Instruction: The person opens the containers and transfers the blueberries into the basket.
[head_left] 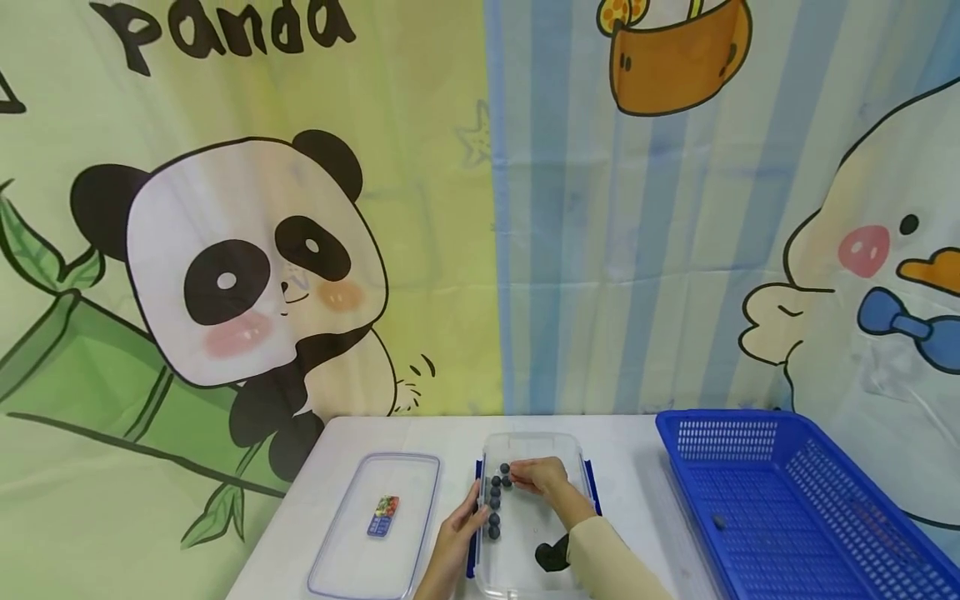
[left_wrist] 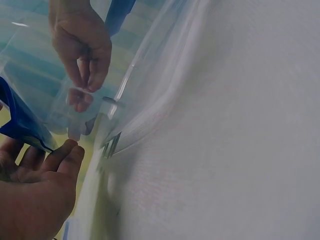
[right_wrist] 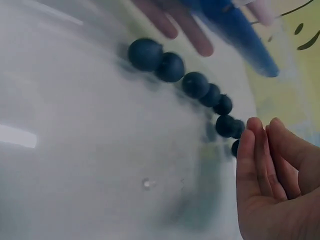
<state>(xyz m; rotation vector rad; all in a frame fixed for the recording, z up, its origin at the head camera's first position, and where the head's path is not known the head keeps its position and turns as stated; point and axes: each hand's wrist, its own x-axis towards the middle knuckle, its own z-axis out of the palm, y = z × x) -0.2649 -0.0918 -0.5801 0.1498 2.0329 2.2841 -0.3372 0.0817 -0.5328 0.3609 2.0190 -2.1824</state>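
Observation:
Several blueberries (head_left: 495, 492) form a line along the left wall of a clear plastic box (head_left: 525, 575) with blue side latches; they stand out large in the right wrist view (right_wrist: 195, 85). My left hand (head_left: 459, 532) rests at the box's left wall, fingers extended against it beside the blue latch (left_wrist: 22, 117). Over the far end of the line is my right hand (head_left: 542, 475), thumb and fingertips close together just by the last berries. In the right wrist view, a narrow gap shows between thumb and fingers of this hand (right_wrist: 277, 180), with no berry visible in it.
A clear lid (head_left: 330, 558) with a small colourful label (head_left: 383, 516) lies left of the box. To the right stands a blue basket (head_left: 675, 467) with a small dark berry (head_left: 719, 522) inside. A printed curtain (head_left: 442, 250) hangs behind the white table (head_left: 262, 550).

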